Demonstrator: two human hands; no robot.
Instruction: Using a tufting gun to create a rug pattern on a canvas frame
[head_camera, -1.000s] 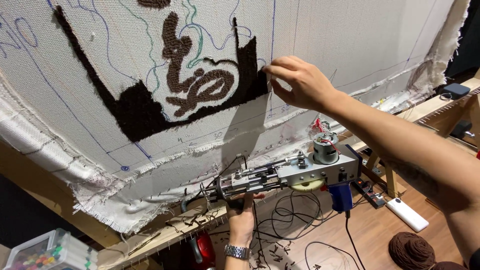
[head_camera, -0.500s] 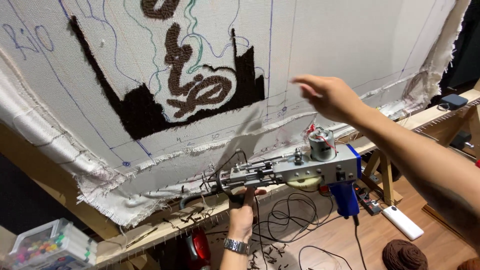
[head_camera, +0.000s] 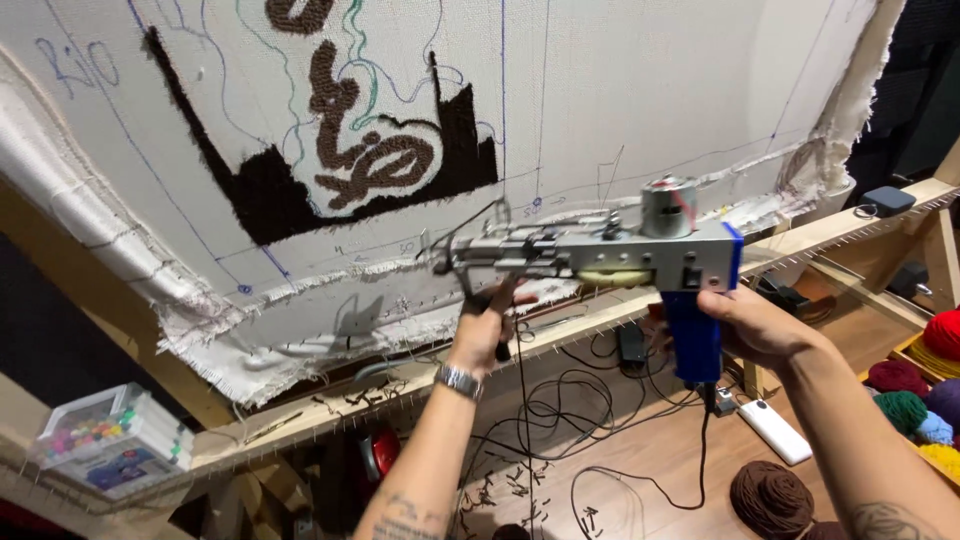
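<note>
Head view, looking down across a stretched white backing cloth (head_camera: 650, 90) on a wooden frame (head_camera: 850, 225), with a patch of dark brown tufted pile (head_camera: 280, 195) and brown curled shapes already filled in among blue and green guide lines. Changed within the last second: right hand (head_camera: 745, 325), 1 second ago up at the cloth beside the edge of the brown pile and half a second ago in mid-air and open, now down and wrapped around the blue handle (head_camera: 693, 335) of the tufting gun (head_camera: 600, 255). Left hand (head_camera: 490, 320), with a metal wristwatch (head_camera: 460, 380) below it, clenched as before around the dark front grip under the gun's nose. So now 2 hands on the gun instead of 1, and no hand on the cloth. Gun itself held level in the air in front of the lower part of the cloth, just above the frame's bottom rail, needle end pointing left; cannot tell whether the tip touches the fabric, though seemingly apart from it and below the brown pile. Judged from the grip: checking of the cloth by touch over, gun fully supported at both ends. Below, black cables (head_camera: 560, 420) looped over the floor, a brown yarn ball (head_camera: 770, 495) at the lower right, more coloured balls at the right edge, a clear plastic box (head_camera: 110, 440) at the lower left.
</note>
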